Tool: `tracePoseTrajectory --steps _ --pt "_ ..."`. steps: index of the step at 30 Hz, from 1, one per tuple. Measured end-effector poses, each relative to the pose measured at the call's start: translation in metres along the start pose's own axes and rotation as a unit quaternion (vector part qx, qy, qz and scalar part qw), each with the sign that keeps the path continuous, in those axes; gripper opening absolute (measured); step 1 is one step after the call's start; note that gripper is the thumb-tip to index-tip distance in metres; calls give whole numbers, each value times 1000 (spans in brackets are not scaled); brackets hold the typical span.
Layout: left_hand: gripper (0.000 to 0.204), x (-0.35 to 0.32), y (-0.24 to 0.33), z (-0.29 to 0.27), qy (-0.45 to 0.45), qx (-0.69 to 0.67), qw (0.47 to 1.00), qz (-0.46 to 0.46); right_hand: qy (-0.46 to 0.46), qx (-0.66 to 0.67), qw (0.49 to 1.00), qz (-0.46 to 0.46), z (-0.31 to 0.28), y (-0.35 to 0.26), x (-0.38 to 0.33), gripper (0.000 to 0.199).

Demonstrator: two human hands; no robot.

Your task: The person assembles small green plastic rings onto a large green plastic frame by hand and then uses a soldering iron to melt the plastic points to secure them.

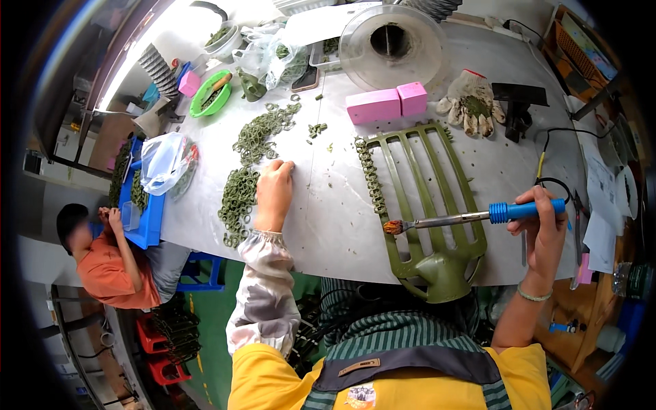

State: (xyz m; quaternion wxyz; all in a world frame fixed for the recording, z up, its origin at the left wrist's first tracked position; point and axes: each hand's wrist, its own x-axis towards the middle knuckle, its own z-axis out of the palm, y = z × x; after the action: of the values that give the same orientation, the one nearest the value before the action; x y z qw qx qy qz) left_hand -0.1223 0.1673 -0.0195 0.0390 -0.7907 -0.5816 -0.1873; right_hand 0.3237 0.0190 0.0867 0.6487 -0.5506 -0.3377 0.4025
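In my right hand [543, 222] is a soldering iron [502, 212] with a blue handle, held nearly level and pointing left. Its brown-crusted tip is over the left side of an olive-green slotted plastic frame [437, 268], which lies at the table's front edge. Small green ring pieces [369, 174] line the frame's left edge, and more sit along its upper right. My left hand [273, 191] rests on the table with its fingers curled together, beside a long heap of loose green rings [239, 198]. Whatever its fingers may hold is hidden.
Pink blocks [372, 106], a stained glove [473, 106] and a black stand [519, 106] lie beyond the frame. A clear round cover [355, 41], a phone [305, 79] and a green basket [222, 101] are farther back. At left, a person in orange [113, 273] sits by a blue tray [152, 222].
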Motion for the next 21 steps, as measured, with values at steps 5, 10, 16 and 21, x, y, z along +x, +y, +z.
tracePoseTrajectory --steps 5,10,16,21 --pt "25 -7 1 -2 49 -26 997 -44 -6 -4 1000 -6 -4 1 0 34" --pt "25 -10 0 -8 32 -9 998 -49 -4 -4 1000 -7 -3 0 -1 33" --pt "25 -17 -6 -10 23 -3 999 -28 -2 -7 1000 -6 -3 -1 -3 33" --pt "23 -25 35 -25 43 -102 993 -50 3 -14 1000 -11 -6 0 -3 33"
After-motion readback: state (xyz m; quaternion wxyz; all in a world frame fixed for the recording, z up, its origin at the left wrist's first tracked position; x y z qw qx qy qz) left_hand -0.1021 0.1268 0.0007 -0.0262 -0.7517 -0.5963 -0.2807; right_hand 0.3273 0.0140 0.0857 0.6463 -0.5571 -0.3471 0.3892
